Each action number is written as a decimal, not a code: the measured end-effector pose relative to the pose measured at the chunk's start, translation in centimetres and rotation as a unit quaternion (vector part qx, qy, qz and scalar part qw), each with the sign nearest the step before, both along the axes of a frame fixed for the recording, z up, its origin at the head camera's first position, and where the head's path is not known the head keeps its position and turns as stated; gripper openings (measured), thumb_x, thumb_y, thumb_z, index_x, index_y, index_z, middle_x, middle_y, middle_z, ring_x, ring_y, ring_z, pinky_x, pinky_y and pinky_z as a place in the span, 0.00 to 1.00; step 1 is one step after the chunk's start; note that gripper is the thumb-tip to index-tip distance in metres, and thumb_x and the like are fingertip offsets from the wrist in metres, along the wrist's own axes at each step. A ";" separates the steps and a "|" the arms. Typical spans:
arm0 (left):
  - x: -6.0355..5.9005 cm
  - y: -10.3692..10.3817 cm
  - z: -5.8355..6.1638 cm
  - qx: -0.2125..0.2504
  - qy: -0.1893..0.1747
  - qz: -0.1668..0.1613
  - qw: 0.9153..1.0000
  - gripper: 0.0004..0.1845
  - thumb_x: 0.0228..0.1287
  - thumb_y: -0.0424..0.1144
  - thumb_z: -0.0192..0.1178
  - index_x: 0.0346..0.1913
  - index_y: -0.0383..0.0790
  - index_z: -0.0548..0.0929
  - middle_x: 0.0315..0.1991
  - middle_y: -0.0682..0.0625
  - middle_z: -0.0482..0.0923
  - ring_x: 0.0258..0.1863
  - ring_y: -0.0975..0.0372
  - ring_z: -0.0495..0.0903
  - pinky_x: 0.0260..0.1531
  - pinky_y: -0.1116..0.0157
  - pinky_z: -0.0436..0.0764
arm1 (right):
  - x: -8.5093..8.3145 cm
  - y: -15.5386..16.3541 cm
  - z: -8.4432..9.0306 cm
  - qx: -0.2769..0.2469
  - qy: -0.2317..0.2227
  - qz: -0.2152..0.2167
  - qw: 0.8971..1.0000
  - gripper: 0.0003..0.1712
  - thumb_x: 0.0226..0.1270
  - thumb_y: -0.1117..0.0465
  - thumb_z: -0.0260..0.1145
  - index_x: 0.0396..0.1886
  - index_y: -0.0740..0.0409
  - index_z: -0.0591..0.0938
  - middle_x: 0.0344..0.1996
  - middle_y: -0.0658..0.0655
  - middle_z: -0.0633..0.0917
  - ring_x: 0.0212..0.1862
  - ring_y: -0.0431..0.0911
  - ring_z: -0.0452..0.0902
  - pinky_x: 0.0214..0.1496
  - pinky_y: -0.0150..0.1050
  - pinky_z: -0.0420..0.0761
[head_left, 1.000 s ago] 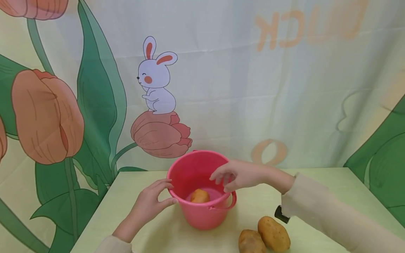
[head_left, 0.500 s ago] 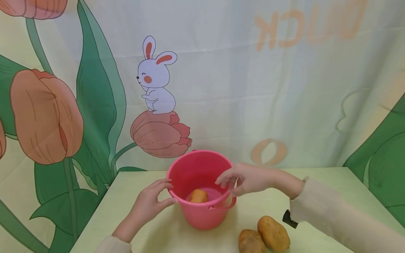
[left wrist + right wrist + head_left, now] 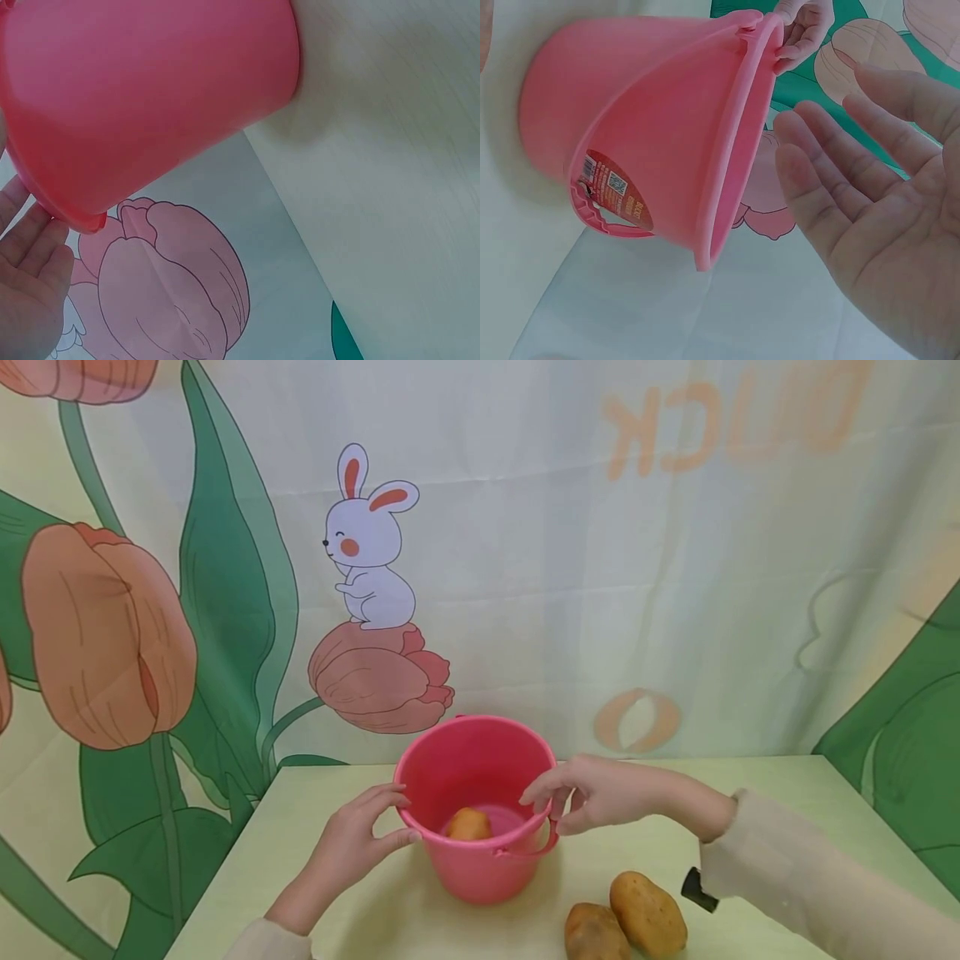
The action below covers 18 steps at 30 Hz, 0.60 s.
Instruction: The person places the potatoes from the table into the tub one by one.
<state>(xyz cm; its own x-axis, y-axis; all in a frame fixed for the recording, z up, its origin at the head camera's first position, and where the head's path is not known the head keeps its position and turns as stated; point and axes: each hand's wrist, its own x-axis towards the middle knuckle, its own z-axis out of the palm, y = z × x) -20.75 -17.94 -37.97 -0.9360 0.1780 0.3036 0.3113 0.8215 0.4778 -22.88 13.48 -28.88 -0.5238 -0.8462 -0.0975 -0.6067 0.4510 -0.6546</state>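
A pink bucket (image 3: 483,872) stands upright on the table, with one potato (image 3: 469,824) lying at its bottom. My left hand (image 3: 351,842) holds the bucket's left rim, fingertips over the edge and thumb at the front. In the left wrist view those fingers (image 3: 37,244) meet the rim. Over the right rim hovers my right hand (image 3: 609,792), its fingers loosely bent around nothing. The right wrist view shows its bare palm (image 3: 900,247) facing the bucket's mouth. The bucket's handle (image 3: 542,845) hangs down on the right side.
Two more potatoes, a darker one (image 3: 597,933) and a longer one (image 3: 649,913), lie side by side on the table (image 3: 780,827), right of the bucket. Behind the table's far edge hangs a curtain (image 3: 525,568) printed with tulips and a rabbit.
My right hand has drawn back to the right, from over the bucket's opening to its right rim. The left hand, bucket and potatoes stay put.
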 end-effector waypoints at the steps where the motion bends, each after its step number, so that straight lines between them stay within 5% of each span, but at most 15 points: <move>1: 0.0 0.0 0.0 0.000 0.001 0.000 1.000 0.21 0.42 0.51 0.67 0.43 0.52 0.79 0.53 0.55 0.73 0.54 0.59 0.71 0.42 0.61 0.80 | 0.0 0.1 -0.1 -0.003 -0.001 0.000 1.000 0.20 0.56 0.67 0.60 0.50 0.55 0.76 0.39 0.50 0.81 0.41 0.41 0.77 0.39 0.28 0.78; 18: -0.1 -0.1 -0.2 -0.007 0.019 -0.003 1.000 0.21 0.41 0.51 0.68 0.41 0.51 0.79 0.52 0.55 0.74 0.54 0.59 0.72 0.44 0.59 0.79 | 0.4 1.8 -1.2 -0.041 -0.022 -0.006 0.999 0.19 0.57 0.68 0.59 0.51 0.57 0.76 0.42 0.50 0.80 0.40 0.38 0.75 0.39 0.31 0.80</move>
<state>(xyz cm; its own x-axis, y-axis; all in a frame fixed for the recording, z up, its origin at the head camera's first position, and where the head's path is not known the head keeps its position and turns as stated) -20.84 -18.08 -38.20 -0.9227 0.1879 0.3366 0.3339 0.8260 0.4541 -22.50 15.27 -30.07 -0.5303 -0.8463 -0.0516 -0.5715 0.4018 -0.7155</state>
